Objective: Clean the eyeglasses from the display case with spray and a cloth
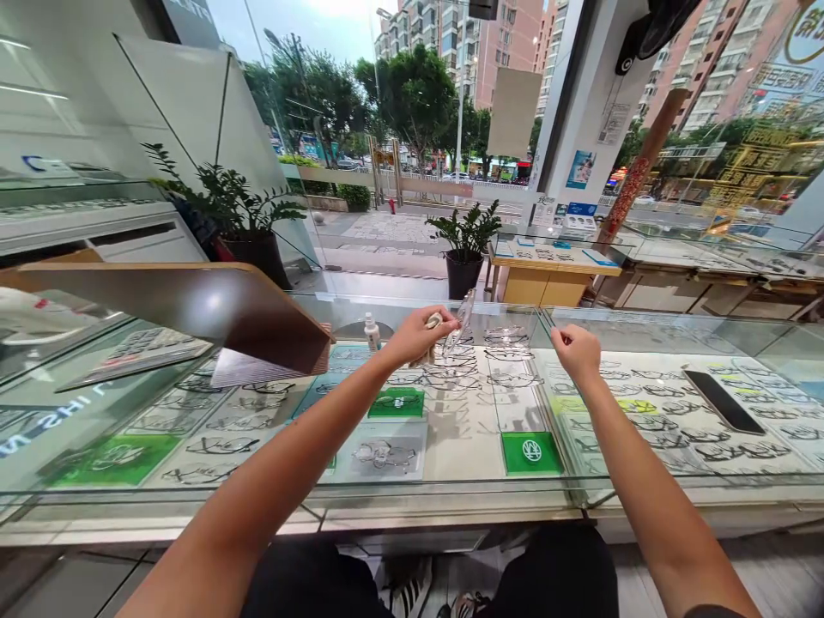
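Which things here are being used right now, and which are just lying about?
In use:
- whitish cloth, in the left hand
- see-through item, likely glasses, same hand

Lying about:
- black phone
- green logo card
- potted plant

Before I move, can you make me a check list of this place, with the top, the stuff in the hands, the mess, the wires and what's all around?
Surface: glass display counter, rows of glasses showing through it
Job's things: pale cloth and a clear item, perhaps glasses, held up
Clutter: white bottle, dark phone-like slab, tilted wood-edged panel, green card
Grips: left hand closed on the cloth and clear item; right hand curled near a glass edge, too small to tell if it holds anything
Cables: nothing seen on the counter
Surroundings: potted plants, big windows, trees and buildings outside
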Available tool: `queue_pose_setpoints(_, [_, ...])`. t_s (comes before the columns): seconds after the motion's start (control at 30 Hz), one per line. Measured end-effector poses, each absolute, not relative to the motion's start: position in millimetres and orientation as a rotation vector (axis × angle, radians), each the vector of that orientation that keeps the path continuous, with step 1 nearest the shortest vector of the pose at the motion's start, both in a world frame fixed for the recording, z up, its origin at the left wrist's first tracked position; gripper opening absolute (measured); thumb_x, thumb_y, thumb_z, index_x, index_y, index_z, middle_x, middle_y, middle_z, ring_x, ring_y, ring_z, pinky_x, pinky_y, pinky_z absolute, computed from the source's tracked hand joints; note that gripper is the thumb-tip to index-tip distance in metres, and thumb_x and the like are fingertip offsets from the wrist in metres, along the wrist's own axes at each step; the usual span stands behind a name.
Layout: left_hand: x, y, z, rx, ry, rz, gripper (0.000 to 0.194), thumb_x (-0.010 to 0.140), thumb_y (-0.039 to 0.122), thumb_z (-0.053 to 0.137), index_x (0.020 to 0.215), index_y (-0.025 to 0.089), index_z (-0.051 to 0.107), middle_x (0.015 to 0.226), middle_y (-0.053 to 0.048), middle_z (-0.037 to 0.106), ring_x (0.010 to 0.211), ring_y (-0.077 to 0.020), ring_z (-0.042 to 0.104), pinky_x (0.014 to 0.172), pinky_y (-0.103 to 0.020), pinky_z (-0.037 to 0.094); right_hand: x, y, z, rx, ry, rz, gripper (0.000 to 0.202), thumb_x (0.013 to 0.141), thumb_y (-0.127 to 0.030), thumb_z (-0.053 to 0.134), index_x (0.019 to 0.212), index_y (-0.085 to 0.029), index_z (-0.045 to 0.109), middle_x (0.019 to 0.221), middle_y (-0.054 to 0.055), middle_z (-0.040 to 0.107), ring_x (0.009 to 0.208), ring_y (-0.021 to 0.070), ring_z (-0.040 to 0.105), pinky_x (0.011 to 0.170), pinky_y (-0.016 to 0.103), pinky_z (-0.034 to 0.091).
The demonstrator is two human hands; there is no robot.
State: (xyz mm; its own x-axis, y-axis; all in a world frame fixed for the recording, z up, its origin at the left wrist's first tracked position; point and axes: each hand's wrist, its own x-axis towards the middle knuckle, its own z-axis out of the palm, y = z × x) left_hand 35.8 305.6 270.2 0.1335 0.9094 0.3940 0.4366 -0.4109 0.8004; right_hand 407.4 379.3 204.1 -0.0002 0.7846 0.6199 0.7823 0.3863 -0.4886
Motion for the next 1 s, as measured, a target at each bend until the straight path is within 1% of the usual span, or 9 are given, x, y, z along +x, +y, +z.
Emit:
queue_pose_setpoints(0.1, [1, 300, 247, 1.850, 1.249, 1.314, 0.036, 0.091, 0.058, 0.072, 0.090, 0.022, 0.071, 0.100, -0.004, 0.078, 0.085, -0.0188, 0.066, 0.078, -0.030, 0.050, 346, 360, 219, -1.205, -1.884, 0.116, 0.046, 0.096, -0.048, 0.054, 0.059, -0.022, 0.050, 0.067, 0.004, 0.059, 0.067, 0.0181, 0.047, 0.067, 0.034, 0.032])
queue_pose_setpoints(0.17, [-12, 301, 233, 1.752, 1.284, 1.426, 0.037, 0.088, 0.059, 0.075, 0.089, 0.022, 0.071, 0.086, -0.002, 0.074, 0.073, -0.0159, 0.061, 0.071, -0.029, 0.047, 299, 347, 224, -1.098, -1.959, 0.225, 0.043, 0.098, -0.048, 0.055, 0.064, -0.022, 0.057, 0.066, 0.002, 0.060, 0.065, 0.0167, 0.050, 0.066, 0.031, 0.037])
queue_pose_setpoints(0.23, [-16, 303, 221, 1.665, 1.313, 1.516, 0.039, 0.086, 0.060, 0.076, 0.090, 0.021, 0.073, 0.074, 0.001, 0.067, 0.065, -0.0142, 0.054, 0.066, -0.028, 0.043, 256, 337, 225, -1.002, -1.995, 0.357, 0.038, 0.100, -0.049, 0.055, 0.075, -0.022, 0.066, 0.067, 0.000, 0.061, 0.064, 0.0161, 0.052, 0.064, 0.029, 0.039])
queue_pose_setpoints(0.33, [-14, 302, 209, 1.625, 1.261, 1.554, 0.039, 0.087, 0.058, 0.076, 0.092, 0.020, 0.074, 0.078, 0.000, 0.068, 0.070, -0.0148, 0.056, 0.068, -0.028, 0.044, 213, 325, 219, -0.865, -1.916, 0.693, 0.030, 0.097, -0.049, 0.063, 0.093, -0.021, 0.073, 0.069, -0.002, 0.059, 0.064, 0.0155, 0.050, 0.063, 0.029, 0.038])
queue_pose_setpoints(0.47, [-9, 296, 204, 1.587, 1.195, 1.519, 0.038, 0.087, 0.057, 0.078, 0.095, 0.020, 0.075, 0.079, 0.000, 0.068, 0.071, -0.0144, 0.056, 0.069, -0.027, 0.043, 198, 315, 206, -0.774, -1.824, 0.919, 0.034, 0.098, -0.051, 0.065, 0.107, -0.021, 0.075, 0.066, -0.004, 0.051, 0.061, 0.0151, 0.043, 0.059, 0.029, 0.033])
queue_pose_setpoints(0.6, [-2, 292, 203, 1.533, 1.160, 1.481, 0.040, 0.086, 0.058, 0.079, 0.094, 0.019, 0.076, 0.075, 0.001, 0.065, 0.065, -0.0127, 0.049, 0.064, -0.026, 0.038, 206, 310, 200, -0.750, -1.761, 1.026, 0.037, 0.097, -0.055, 0.067, 0.108, -0.020, 0.074, 0.067, -0.004, 0.048, 0.061, 0.0149, 0.042, 0.059, 0.030, 0.033])
queue_pose_setpoints(0.7, [4, 289, 202, 1.504, 1.124, 1.480, 0.039, 0.086, 0.056, 0.080, 0.093, 0.018, 0.075, 0.076, 0.001, 0.065, 0.066, -0.0128, 0.049, 0.065, -0.027, 0.039, 210, 308, 201, -0.747, -1.747, 1.059, 0.034, 0.095, -0.053, 0.070, 0.106, -0.020, 0.073, 0.066, -0.004, 0.047, 0.061, 0.0145, 0.042, 0.059, 0.030, 0.033])
queue_pose_setpoints(0.87, [9, 283, 203, 1.508, 1.075, 1.450, 0.035, 0.087, 0.052, 0.081, 0.091, 0.018, 0.074, 0.093, -0.003, 0.072, 0.076, -0.0147, 0.056, 0.072, -0.028, 0.043, 210, 302, 203, -0.739, -1.772, 1.075, 0.027, 0.096, -0.048, 0.070, 0.096, -0.021, 0.070, 0.065, -0.005, 0.047, 0.060, 0.0140, 0.040, 0.059, 0.030, 0.031])
queue_pose_setpoints(1.0, [9, 280, 204, 1.507, 1.064, 1.412, 0.034, 0.092, 0.053, 0.077, 0.095, 0.019, 0.070, 0.109, -0.006, 0.075, 0.073, -0.0131, 0.054, 0.071, -0.028, 0.044, 212, 301, 206, -0.754, -1.769, 1.036, 0.024, 0.096, -0.045, 0.069, 0.095, -0.021, 0.071, 0.065, -0.004, 0.049, 0.061, 0.0142, 0.042, 0.059, 0.030, 0.033])
